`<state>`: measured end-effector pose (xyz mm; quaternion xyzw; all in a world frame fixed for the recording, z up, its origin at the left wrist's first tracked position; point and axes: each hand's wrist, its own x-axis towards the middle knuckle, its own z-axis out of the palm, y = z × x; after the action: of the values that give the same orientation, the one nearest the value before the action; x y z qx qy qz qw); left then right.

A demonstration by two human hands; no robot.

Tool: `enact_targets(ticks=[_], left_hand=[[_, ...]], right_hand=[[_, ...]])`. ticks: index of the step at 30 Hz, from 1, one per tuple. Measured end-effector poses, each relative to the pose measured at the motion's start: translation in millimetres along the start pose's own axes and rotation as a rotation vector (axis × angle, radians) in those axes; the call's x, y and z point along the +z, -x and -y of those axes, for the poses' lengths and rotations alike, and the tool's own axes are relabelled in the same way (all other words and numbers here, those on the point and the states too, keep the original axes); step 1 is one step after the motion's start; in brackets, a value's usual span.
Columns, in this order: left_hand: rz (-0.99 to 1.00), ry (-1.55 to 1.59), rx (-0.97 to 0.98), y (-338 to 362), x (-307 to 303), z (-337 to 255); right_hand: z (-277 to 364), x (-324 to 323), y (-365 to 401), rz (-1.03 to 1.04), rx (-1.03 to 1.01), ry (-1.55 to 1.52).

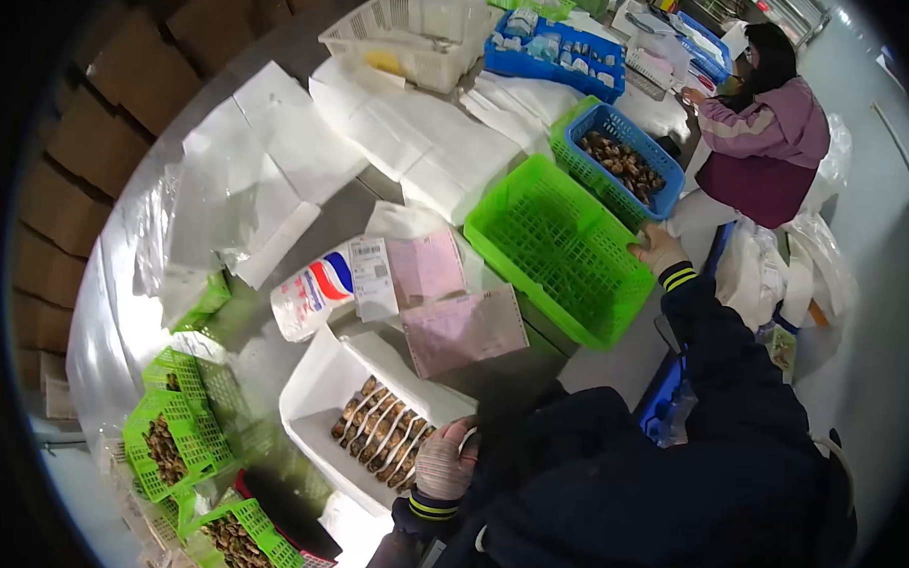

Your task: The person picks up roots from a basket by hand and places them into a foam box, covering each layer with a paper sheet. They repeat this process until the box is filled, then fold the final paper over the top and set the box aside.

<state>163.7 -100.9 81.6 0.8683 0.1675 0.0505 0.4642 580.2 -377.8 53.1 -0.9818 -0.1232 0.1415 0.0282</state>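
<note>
My right hand (661, 249) grips the rim of a bright green plastic basket (561, 250), which has nothing inside but its mesh floor. My left hand (445, 461), in a pale knitted glove, is at the near end of a white foam box (306, 391). Its fingers are curled, and what they hold is hidden. Inside the box, right beside this hand, lies a row of brown mottled pieces (379, 429) with white bands across them. Pink printed slips (465, 329) and a white barcode label (373, 279) lie just beyond the box.
A blue basket (668, 196) of brown pieces stands beyond the green one. Smaller green baskets (174, 429) hold similar pieces at lower left. White sheets (419, 143), a white crate (408, 27) and a blue crate (552, 62) occupy the far table. A co-worker (765, 135) sits at upper right.
</note>
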Motion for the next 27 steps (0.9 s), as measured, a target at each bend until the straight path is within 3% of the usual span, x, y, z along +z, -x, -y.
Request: enact_targets(ticks=[4, 5, 7, 8, 10, 12, 13, 14, 16, 17, 18, 19, 20, 22, 23, 26, 27], left_hand=[[-0.023, -0.021, 0.012, -30.1, 33.4, -13.4], [-0.070, -0.046, 0.003, -42.5, 49.8, -20.3], [-0.130, 0.043, -0.038, -73.8, 97.5, -15.9], [-0.108, 0.081, -0.090, -96.8, 112.5, -25.4], [-0.249, 0.409, -0.294, -138.2, 162.8, -20.5], [-0.356, 0.498, -0.206, -183.6, 184.0, -17.9], [-0.501, 0.178, -0.266, -191.8, 190.6, -26.2], [-0.588, 0.462, -0.296, -202.2, 198.0, -23.8], [-0.670, 0.477, -0.374, -201.6, 208.7, -6.4], [-0.680, 0.457, -0.396, -200.4, 207.0, -20.7], [-0.668, 0.396, -0.539, -204.4, 200.1, -42.9], [-0.651, 0.337, -0.673, -209.9, 195.6, -55.4], [-0.652, 0.325, -0.673, -211.6, 197.5, -54.1], [-0.753, 0.053, -0.571, -206.6, 202.2, -47.0], [-0.748, -0.166, -0.490, -203.0, 196.1, -43.2], [-0.755, -0.468, -0.360, -222.4, 162.3, -71.2], [-0.738, -0.482, -0.325, -227.9, 153.2, -82.4]], right_hand=[[-1.5, 14.6, -35.5, 0.158, -0.087, 0.044], [-0.5, 6.8, -42.6, 0.182, -0.237, 0.031], [-11.1, 24.5, -62.2, 0.133, -0.343, 0.043], [5.5, -7.3, -55.9, 0.354, -0.346, 0.084], [3.6, -19.8, -75.5, 0.499, -0.437, 0.023], [-23.0, -6.3, -113.4, 0.259, -0.817, -0.373], [-8.0, -32.7, -119.6, 0.346, -0.607, -0.385], [10.7, -58.7, -126.9, 0.480, -0.425, -0.514], [20.7, -29.3, -176.0, 0.516, -0.443, -0.734], [33.1, -9.8, -197.3, 0.544, -0.344, -0.756], [49.9, 8.2, -216.1, 0.564, -0.243, -0.779], [68.1, 24.9, -226.1, 0.416, -0.257, -0.583], [85.6, 37.1, -232.9, 0.262, -0.266, -0.386], [110.8, 48.2, -235.6, 0.257, 0.024, -0.630], [113.3, 98.7, -251.7, -0.055, -0.085, -0.682], [120.5, 85.6, -265.4, 0.331, 0.003, -1.053], [120.3, 80.8, -261.7, 0.304, -0.053, -1.096]])
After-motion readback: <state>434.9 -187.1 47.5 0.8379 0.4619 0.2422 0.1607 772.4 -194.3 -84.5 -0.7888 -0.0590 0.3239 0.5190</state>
